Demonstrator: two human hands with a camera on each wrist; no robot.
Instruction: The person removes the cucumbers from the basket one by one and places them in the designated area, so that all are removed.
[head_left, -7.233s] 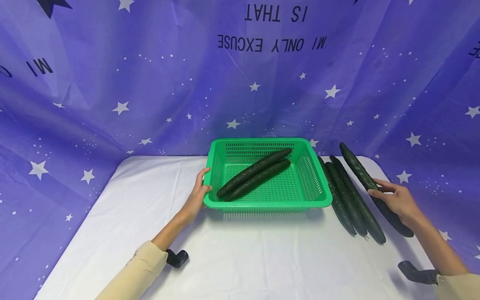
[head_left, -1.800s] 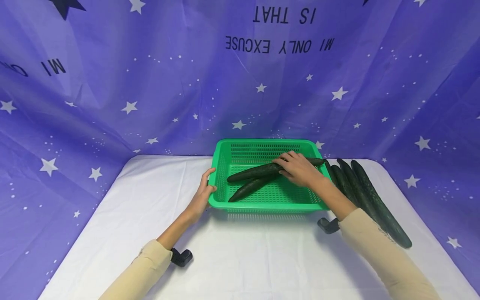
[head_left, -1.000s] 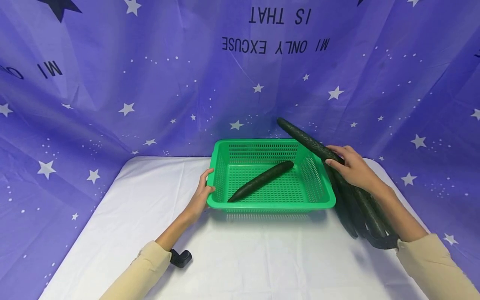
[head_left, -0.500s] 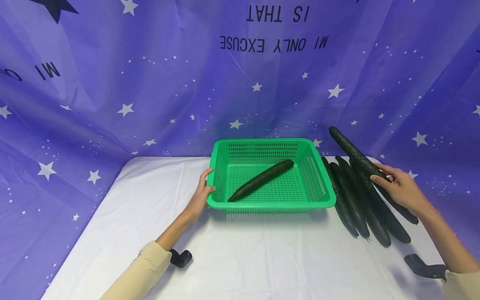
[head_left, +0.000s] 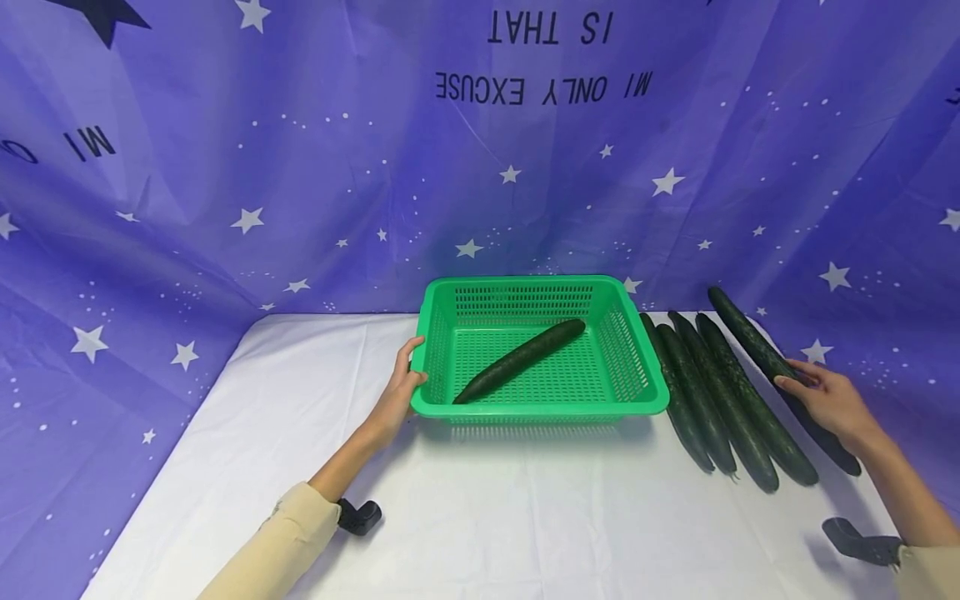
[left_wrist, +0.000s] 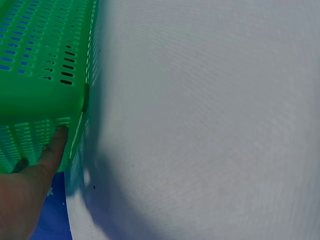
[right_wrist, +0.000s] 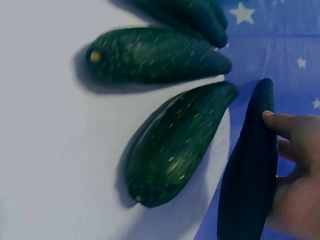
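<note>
A green plastic basket stands on the white-covered table with one dark green cucumber lying slantwise inside. My left hand grips the basket's left side; in the left wrist view a finger lies against the slotted wall under the rim. At the far right, my right hand holds another cucumber around its middle, thumb on the near side. This one slants over the table's right edge, and in the right wrist view it stands apart from the other cucumbers.
Several cucumbers lie side by side between the basket and my right hand, the leftmost partly behind the basket rim. A purple star-printed cloth hangs behind and beside the table. Black wrist mounts sit on both forearms.
The basket held two cucumbers at first; one has been lifted out by my right hand and carried right. Now a cucumber in that hand is lower and farther right. My left hand stays put.
</note>
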